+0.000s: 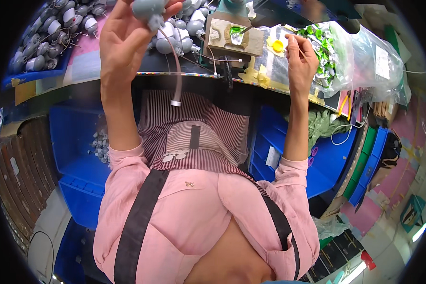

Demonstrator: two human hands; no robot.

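Observation:
My left hand [123,42] is raised at the upper left, its fingers closed round a grey rounded plastic housing [148,8]. A cable [177,71] hangs from the housing and ends in a small white connector. Part of the housing is cut off by the top edge. My right hand [302,59] hovers over the bench's right side with loosely bent fingers and nothing visible in them. Close by its fingertips lies a yellow round piece [277,45]. Between my hands sits a tan block fixture [215,34] holding a green part [236,32].
Grey housings [42,47] fill a blue tray at far left; more lie behind the fixture. Green-and-white pieces [324,57] are heaped beside a clear plastic bag [369,61]. Below the bench edge stand blue bins [73,137]. Yellow-handled pliers [343,105] lie at right.

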